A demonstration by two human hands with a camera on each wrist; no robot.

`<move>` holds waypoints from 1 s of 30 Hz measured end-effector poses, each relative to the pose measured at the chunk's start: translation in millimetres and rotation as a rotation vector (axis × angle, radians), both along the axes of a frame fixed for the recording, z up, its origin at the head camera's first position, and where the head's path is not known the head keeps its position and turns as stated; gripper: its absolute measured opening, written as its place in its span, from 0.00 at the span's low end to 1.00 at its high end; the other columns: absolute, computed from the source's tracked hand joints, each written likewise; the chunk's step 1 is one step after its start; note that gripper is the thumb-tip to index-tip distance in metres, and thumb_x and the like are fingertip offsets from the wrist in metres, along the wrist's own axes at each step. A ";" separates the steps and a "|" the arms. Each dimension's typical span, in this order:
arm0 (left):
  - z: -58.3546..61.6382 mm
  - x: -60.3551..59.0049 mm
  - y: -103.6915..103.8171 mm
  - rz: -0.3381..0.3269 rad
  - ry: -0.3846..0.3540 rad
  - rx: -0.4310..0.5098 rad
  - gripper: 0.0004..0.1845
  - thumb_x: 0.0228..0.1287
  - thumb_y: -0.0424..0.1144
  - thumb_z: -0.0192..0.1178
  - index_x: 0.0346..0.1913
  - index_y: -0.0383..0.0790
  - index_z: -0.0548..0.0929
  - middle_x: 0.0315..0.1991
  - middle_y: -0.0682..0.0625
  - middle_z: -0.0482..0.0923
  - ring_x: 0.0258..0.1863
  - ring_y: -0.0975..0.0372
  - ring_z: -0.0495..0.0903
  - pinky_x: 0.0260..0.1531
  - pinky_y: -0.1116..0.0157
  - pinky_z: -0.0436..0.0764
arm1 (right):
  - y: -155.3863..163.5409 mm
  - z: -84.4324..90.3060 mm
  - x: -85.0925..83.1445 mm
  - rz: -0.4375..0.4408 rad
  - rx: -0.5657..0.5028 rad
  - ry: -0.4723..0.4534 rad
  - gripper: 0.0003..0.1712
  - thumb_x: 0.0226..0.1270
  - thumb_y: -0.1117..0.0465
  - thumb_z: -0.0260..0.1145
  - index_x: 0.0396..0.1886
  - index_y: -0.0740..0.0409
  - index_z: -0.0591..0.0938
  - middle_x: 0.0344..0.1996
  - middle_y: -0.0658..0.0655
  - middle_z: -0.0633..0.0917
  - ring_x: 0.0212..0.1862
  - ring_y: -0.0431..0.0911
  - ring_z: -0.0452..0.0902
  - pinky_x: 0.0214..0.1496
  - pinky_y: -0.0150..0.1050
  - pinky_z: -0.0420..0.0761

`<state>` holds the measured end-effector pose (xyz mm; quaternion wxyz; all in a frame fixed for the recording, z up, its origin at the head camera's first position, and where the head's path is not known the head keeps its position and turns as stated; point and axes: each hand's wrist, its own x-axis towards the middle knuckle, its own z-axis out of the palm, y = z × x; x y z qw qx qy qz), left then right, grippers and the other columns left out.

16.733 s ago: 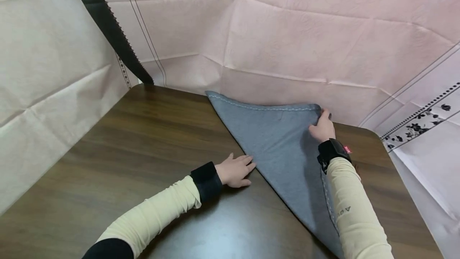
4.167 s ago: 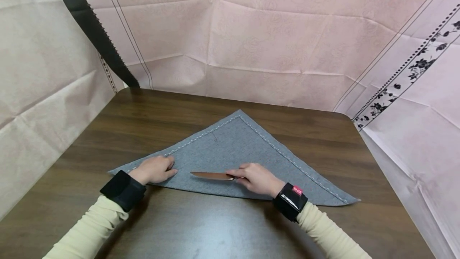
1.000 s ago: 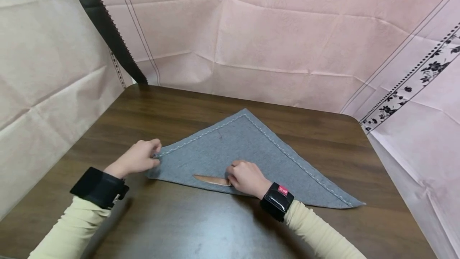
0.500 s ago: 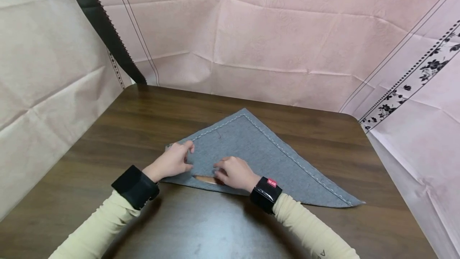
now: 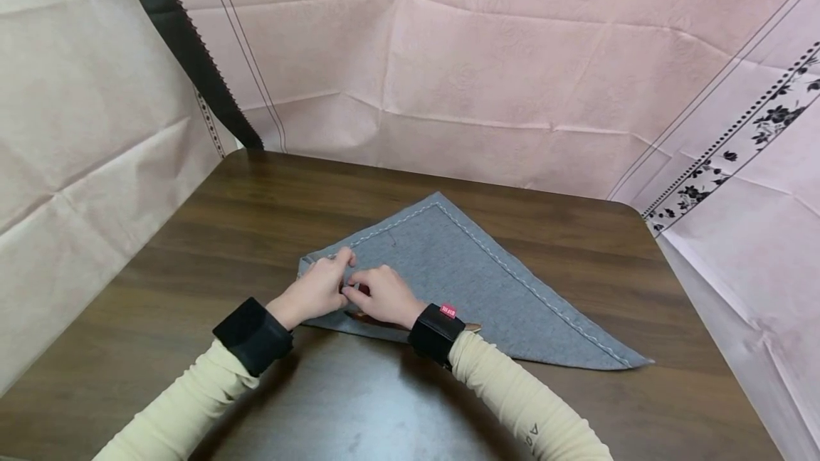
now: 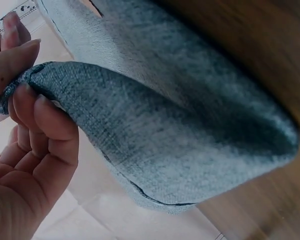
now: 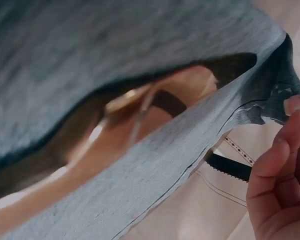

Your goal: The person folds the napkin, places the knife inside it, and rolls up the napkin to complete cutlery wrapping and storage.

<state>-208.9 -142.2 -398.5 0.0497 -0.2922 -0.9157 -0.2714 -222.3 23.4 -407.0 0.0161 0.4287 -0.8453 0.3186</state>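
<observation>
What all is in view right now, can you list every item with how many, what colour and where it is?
cloth: one, grey with pale stitched edges, lying as a triangle on the table, its left corner folded in toward the middle.
knife: one, coppery metal, at the cloth's near edge under the folded corner; only its end shows past the right wrist.
table: one, dark brown wood, under the cloth.
backdrop sheets: pale pink, one with a black flower border, round the table's far sides.
wrist bands: two, black, one on each wrist.
left hand: fingers pinch the folded corner.
right hand: fingers pinch the same corner.
</observation>
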 end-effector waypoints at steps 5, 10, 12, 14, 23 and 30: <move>0.7 1.5 2.5 -0.027 0.055 -0.010 0.20 0.44 0.20 0.58 0.41 0.34 0.65 0.15 0.55 0.64 0.14 0.67 0.63 0.17 0.70 0.63 | -5.4 2.2 0.6 -0.057 -0.028 -0.016 0.11 0.62 0.64 0.59 0.19 0.54 0.78 0.11 0.46 0.73 0.14 0.33 0.62 0.20 0.26 0.61; -2.1 2.8 4.6 -0.059 0.110 -0.003 0.20 0.43 0.20 0.59 0.39 0.36 0.65 0.18 0.54 0.67 0.15 0.67 0.65 0.17 0.71 0.65 | -7.7 4.8 1.5 -0.100 -0.014 -0.030 0.12 0.56 0.67 0.61 0.15 0.55 0.76 0.11 0.44 0.72 0.16 0.34 0.62 0.22 0.26 0.62; -3.3 2.9 4.7 -0.064 0.126 -0.008 0.21 0.42 0.21 0.60 0.40 0.36 0.65 0.18 0.54 0.67 0.15 0.67 0.65 0.17 0.71 0.65 | -7.6 5.9 2.6 -0.112 -0.013 -0.046 0.10 0.54 0.67 0.62 0.15 0.55 0.76 0.11 0.45 0.73 0.16 0.34 0.63 0.22 0.26 0.62; -3.9 3.3 4.5 -0.064 0.139 -0.023 0.22 0.41 0.22 0.61 0.41 0.36 0.65 0.18 0.54 0.67 0.15 0.67 0.65 0.16 0.71 0.65 | -7.4 7.4 3.9 -0.121 -0.023 -0.066 0.07 0.53 0.67 0.62 0.18 0.56 0.77 0.13 0.46 0.76 0.18 0.34 0.65 0.23 0.26 0.64; -3.7 10.9 -1.0 0.056 0.086 -0.160 0.26 0.43 0.24 0.61 0.47 0.35 0.63 0.15 0.53 0.62 0.12 0.65 0.63 0.11 0.70 0.60 | -1.3 13.9 10.1 -0.151 -0.101 -0.109 0.04 0.50 0.70 0.61 0.26 0.59 0.76 0.16 0.48 0.77 0.18 0.35 0.68 0.26 0.27 0.67; -6.0 13.1 -10.5 0.212 0.044 -0.290 0.12 0.47 0.28 0.62 0.33 0.35 0.69 0.18 0.49 0.67 0.16 0.61 0.69 0.12 0.64 0.66 | 8.9 24.2 14.7 -0.132 -0.146 -0.117 0.04 0.51 0.70 0.59 0.26 0.59 0.75 0.16 0.48 0.75 0.19 0.35 0.65 0.27 0.28 0.67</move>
